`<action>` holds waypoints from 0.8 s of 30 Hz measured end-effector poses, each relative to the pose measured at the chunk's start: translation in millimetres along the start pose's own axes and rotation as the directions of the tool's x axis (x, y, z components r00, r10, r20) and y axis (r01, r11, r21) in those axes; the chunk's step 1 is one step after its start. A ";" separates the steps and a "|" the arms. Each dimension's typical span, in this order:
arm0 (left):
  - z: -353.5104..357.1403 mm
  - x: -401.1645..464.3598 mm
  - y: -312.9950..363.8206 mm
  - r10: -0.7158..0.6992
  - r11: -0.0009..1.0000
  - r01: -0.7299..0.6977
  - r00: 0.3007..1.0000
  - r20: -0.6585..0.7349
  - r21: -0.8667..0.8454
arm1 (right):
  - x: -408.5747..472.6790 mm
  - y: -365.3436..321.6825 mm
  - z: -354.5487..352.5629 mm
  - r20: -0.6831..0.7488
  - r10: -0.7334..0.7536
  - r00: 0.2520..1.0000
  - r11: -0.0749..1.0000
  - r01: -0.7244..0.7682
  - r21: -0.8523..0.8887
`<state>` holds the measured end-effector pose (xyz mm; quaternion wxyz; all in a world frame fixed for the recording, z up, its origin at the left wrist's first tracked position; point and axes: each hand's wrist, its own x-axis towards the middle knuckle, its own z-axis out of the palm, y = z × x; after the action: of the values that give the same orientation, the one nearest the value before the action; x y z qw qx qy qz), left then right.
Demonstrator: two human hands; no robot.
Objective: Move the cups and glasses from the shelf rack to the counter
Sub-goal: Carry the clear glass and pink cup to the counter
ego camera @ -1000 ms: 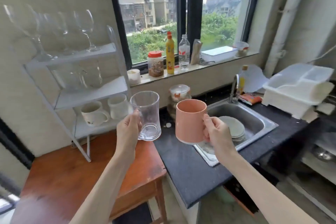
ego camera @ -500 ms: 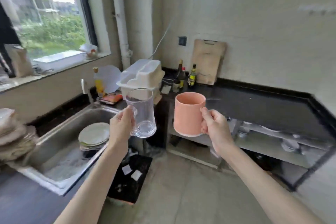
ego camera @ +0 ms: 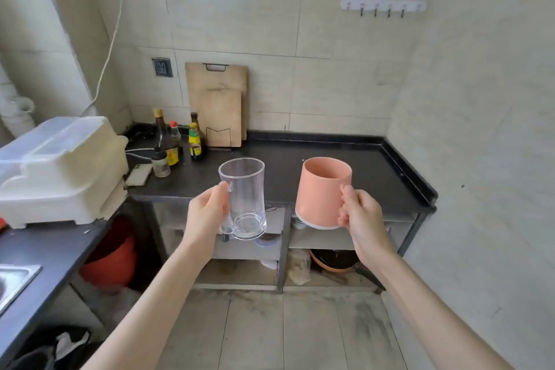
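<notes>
My left hand (ego camera: 207, 213) grips the handle of a clear glass mug (ego camera: 244, 198), held upright in the air. My right hand (ego camera: 359, 216) grips the handle of a pink cup (ego camera: 321, 192) with a white base, tilted slightly to the left. Both are held in front of the black counter (ego camera: 345, 165), near its front edge and above the open shelves beneath it. The shelf rack is out of view.
Sauce bottles (ego camera: 172, 141), a small jar (ego camera: 160, 164) and a phone (ego camera: 138, 174) crowd the counter's left back corner. Two cutting boards (ego camera: 220, 105) lean on the wall. A white dish box (ego camera: 60, 168) sits at left. A sink corner (ego camera: 12, 279) shows at far left.
The view has swung right from the shelf rack and window, past the sink, to face the black counter. Both hands have carried the glass mug and pink cup along.
</notes>
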<state>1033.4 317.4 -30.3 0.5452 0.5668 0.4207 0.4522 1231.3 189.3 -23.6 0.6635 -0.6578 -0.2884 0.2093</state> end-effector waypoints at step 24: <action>272.8 407.6 -100.2 -0.215 0.974 0.206 0.972 0.095 0.095 | 477.1 123.9 4.0 -0.057 0.251 0.966 0.963 -0.255 -0.090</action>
<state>1396.5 653.1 -107.5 0.5869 0.5646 0.4680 0.3432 1597.2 511.7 -95.6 0.6053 -0.7250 -0.1967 0.2631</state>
